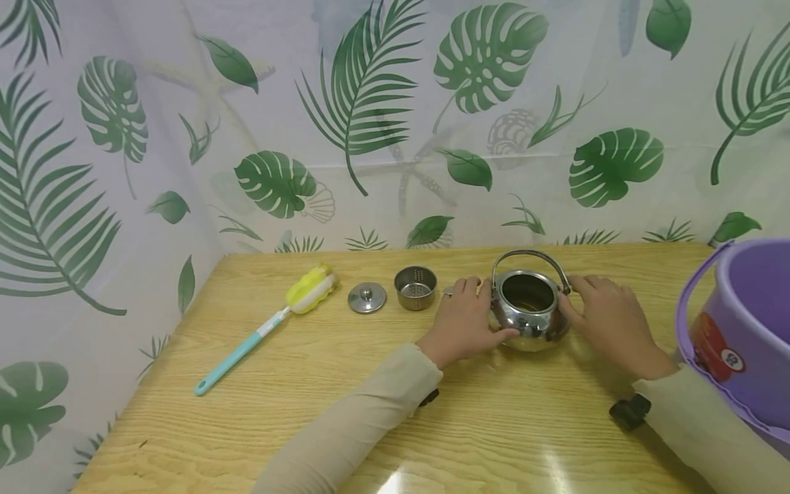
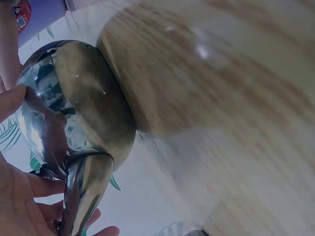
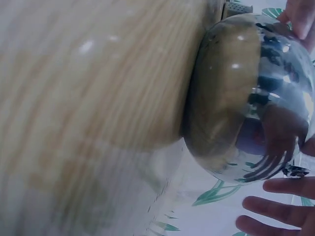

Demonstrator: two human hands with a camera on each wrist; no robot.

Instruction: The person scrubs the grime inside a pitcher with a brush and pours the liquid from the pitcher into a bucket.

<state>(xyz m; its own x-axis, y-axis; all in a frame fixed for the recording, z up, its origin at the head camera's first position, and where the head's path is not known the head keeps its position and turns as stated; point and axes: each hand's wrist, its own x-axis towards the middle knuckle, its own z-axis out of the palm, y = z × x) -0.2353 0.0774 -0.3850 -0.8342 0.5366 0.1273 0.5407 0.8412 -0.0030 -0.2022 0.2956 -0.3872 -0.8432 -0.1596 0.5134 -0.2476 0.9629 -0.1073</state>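
Note:
A shiny steel teapot (image 1: 529,319), lidless and with its hoop handle (image 1: 532,252) raised, stands upright on the table between both hands. My left hand (image 1: 464,319) grips its left side, thumb along the front of the body. In the left wrist view, the fingers pass behind the spout (image 2: 87,189). At the opposite side my right hand (image 1: 607,319) holds the pot near the handle's hinge, thumb by the rim. The right wrist view shows several right fingers (image 3: 275,209) extended beyond the pot's shoulder. Left of the pot are a perforated steel strainer (image 1: 416,288) and a knobbed lid (image 1: 367,298).
A sponge brush (image 1: 271,322) with a yellow-and-white head and turquoise handle lies at the left on the wooden table (image 1: 321,370). A purple bucket (image 1: 749,329) stands at the right, close to my right forearm. A leaf-print curtain (image 1: 395,123) hangs behind the table.

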